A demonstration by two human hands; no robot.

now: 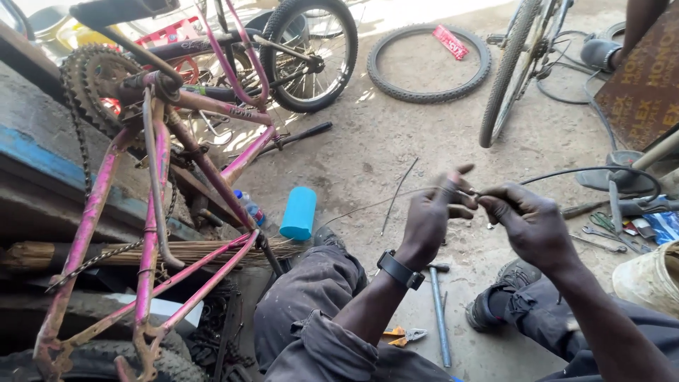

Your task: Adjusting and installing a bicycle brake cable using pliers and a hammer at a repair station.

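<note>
The person is sitting on the dusty ground with both hands raised in front of the chest, working a thin steel cable (pixel 368 204) between the fingertips. The left hand (pixel 433 218), with a black wristwatch (pixel 400 269) on its wrist, is pinching the cable between thumb and forefinger while its other fingers are fanning out; the right hand (pixel 529 221) is gripping the cable's end just beside it, the two sets of fingertips almost touching. From the hands the cable is trailing leftward and down toward the floor, passing near a blue cylindrical cup (pixel 298 213) lying on its side. An upturned pink bicycle frame (pixel 152 212), with chain and chainring showing, is standing to the left, its tubes rusty in places. A loose tyre (pixel 428 63) is lying flat on the ground farther off, well apart from the hands, and a bicycle wheel (pixel 515 67) is standing upright to its right. A hammer (pixel 438 311) is lying between the person's legs, orange-handled pliers (pixel 400 337) are lying near it, and spanners (pixel 601 237) are scattered on the ground to the right.
</note>
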